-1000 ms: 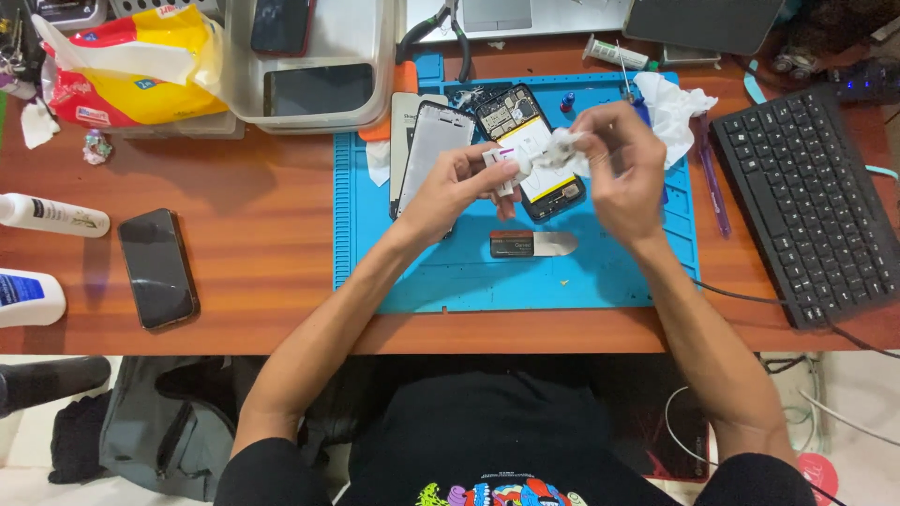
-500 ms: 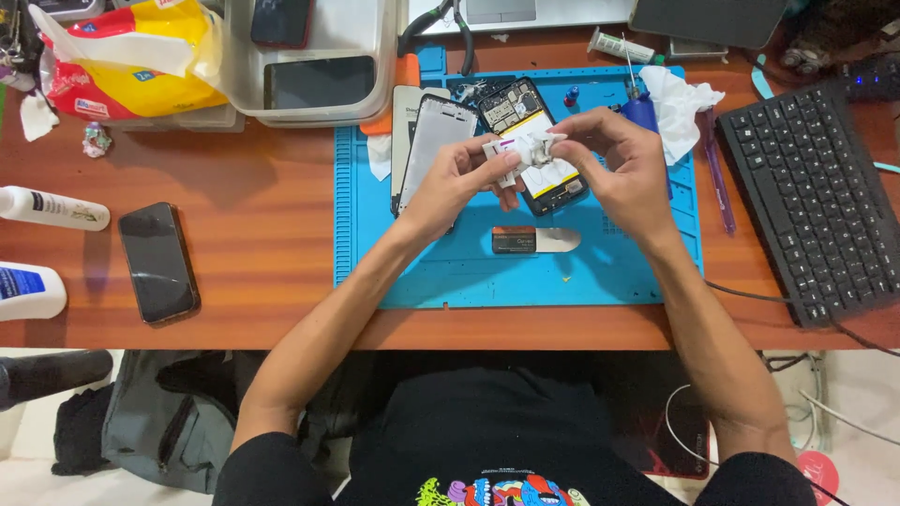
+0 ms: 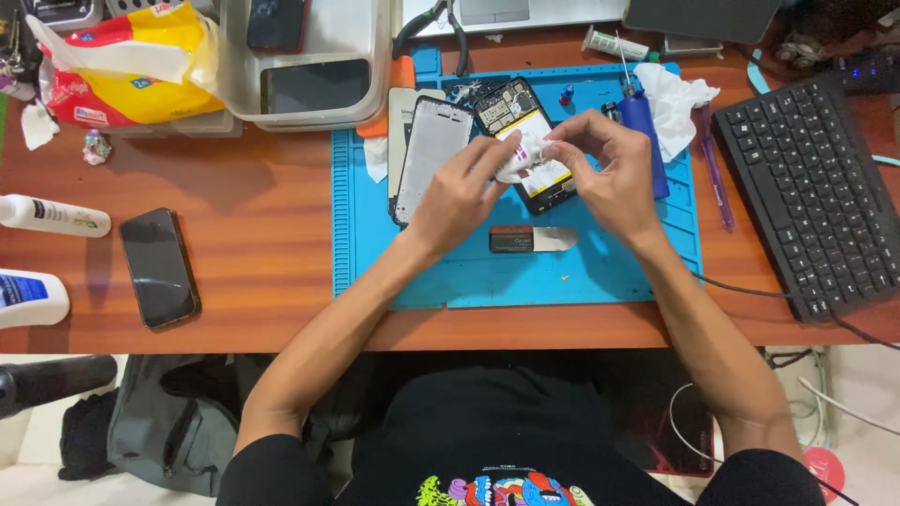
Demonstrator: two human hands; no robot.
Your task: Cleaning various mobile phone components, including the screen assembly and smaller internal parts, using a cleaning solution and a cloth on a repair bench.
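White tissue (image 3: 521, 159) between both grips

Glossy wooden desk (image 3: 253, 253), matt, seemingly rubbery blue mat (image 3: 600, 272), crumpled soft tissue (image 3: 523, 157).

Work mat (image 3: 450, 272): bright blue, lying on a reddish-brown wood-grain tabletop (image 3: 253, 253). Wad of tissue (image 3: 521, 159): white; opened phone (image 3: 525, 117) beneath it: black frame, pale yellow-white battery; phone frame (image 3: 429, 155) beside it: pale grey with black rim; small scraper (image 3: 532, 240): black handle, silver blade. Elsewhere: black keyboard (image 3: 811, 197), black phone (image 3: 157, 267), purple pen (image 3: 714, 173), dark blue tool (image 3: 643, 126), crumpled white cloth (image 3: 677, 98), red-and-yellow tissue pack (image 3: 131, 70), white bottle (image 3: 52, 215), shirt (image 3: 497, 440) black with a multicoloured print.
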